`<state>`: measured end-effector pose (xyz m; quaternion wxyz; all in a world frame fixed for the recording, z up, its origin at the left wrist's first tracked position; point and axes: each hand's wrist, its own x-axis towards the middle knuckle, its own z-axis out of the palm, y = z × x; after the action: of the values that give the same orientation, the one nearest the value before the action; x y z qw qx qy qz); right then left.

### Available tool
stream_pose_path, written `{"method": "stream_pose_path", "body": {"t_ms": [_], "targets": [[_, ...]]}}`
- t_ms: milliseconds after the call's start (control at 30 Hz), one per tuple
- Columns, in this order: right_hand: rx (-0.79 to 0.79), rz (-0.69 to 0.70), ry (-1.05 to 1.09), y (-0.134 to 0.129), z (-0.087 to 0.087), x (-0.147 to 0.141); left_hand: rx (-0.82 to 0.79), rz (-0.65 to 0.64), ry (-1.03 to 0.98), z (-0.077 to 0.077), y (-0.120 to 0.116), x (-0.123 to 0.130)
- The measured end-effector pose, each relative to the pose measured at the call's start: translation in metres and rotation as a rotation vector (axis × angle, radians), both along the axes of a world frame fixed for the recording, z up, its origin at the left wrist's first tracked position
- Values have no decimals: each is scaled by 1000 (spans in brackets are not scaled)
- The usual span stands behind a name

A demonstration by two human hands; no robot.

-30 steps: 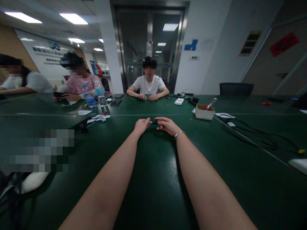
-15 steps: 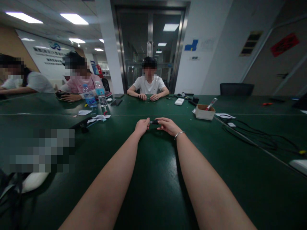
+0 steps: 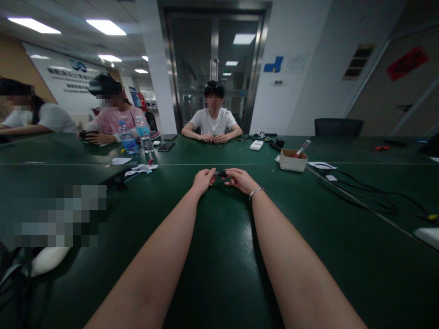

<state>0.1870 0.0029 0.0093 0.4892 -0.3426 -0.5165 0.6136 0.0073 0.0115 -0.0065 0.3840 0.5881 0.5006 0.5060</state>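
Observation:
Both my hands meet over the middle of the dark green table [image 3: 212,256], arms stretched forward. Between them is a small black object with a grey end [image 3: 222,173], lying crosswise; its exact kind is too small to make out. My left hand [image 3: 205,179] pinches the grey end between thumb and fingers. At the black end, my right hand [image 3: 241,179] grips with thumb and index finger, its other fingers curled below. The fingertips hide both ends of the object. A silver bracelet [image 3: 255,193] circles my right wrist.
A person in a white shirt [image 3: 215,123] sits opposite; others sit at the left. Water bottles [image 3: 146,137] and crumpled paper [image 3: 140,169] stand or lie left of centre. On the right are a small box [image 3: 293,162], black cables [image 3: 363,194] and a white device [image 3: 428,237].
My left hand has shifted very slightly right, nearer the right hand, and less of the object's grey end shows. The right hand is almost still.

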Motion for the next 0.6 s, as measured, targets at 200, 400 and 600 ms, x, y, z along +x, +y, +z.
{"method": "stream_pose_path", "body": {"t_ms": [200,400,600], "targets": [[-4,-31,18,1,-2,-1,2,-32,-73,4,-4,0],[-16,-33,8,1,-1,-1,11,-28,-168,12,-12,3],[-26,-34,3,0,0,-1,2,-64,-217,11,-11,2]]}}
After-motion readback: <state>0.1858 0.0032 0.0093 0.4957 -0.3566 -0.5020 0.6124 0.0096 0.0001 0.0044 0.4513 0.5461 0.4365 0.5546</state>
